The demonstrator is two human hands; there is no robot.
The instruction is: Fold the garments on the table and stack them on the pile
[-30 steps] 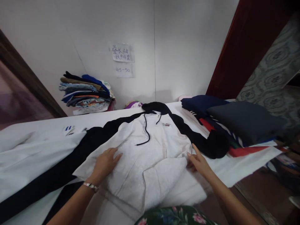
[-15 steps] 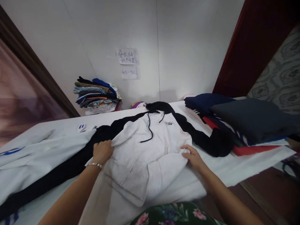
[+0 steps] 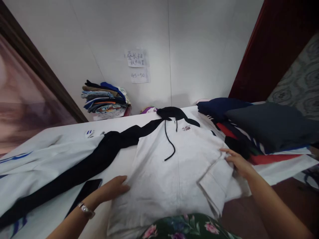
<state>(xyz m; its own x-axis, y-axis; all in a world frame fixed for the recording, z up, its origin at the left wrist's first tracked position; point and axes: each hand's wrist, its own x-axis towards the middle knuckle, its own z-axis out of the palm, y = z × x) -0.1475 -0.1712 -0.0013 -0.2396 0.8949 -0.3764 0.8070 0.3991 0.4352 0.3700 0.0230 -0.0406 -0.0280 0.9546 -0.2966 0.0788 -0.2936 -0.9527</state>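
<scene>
White wall panels (image 3: 204, 49) stand behind your work place, and before them the table (image 3: 72, 129) is covered in white. On this table, in the middle and close to your body, lies the jacket (image 3: 159, 182), white in its front, with the black hood (image 3: 173, 113) toward the wall. At your left a white garment (image 3: 45, 159) is spread, and a long black stretch of cloth (image 3: 87, 167) lies between it and the jacket. At your right is the larger pile of clothes (image 3: 269, 126); the smaller pile (image 3: 106, 99) is at the far left, near the wall.

Your right arm (image 3: 274, 199) reaches forward from the lower right and slants inward. Your right hand (image 3: 240, 164) is at the jacket's right side, its fingers directed to the left, and it pinches the cloth above a folded flap (image 3: 216, 186). Your left forearm (image 3: 68, 220) slants up from the bottom edge. Your left hand (image 3: 114, 188) has its fingers directed to the right, loosely parted, the grip released; the fingertips are at the jacket's left edge, and I cannot tell whether they press it.

On the wall are 2 paper notes (image 3: 138, 58). Smaller are the black drawcord (image 3: 173, 144), your silver bracelet (image 3: 86, 210) and the chest logo (image 3: 186, 128).
</scene>
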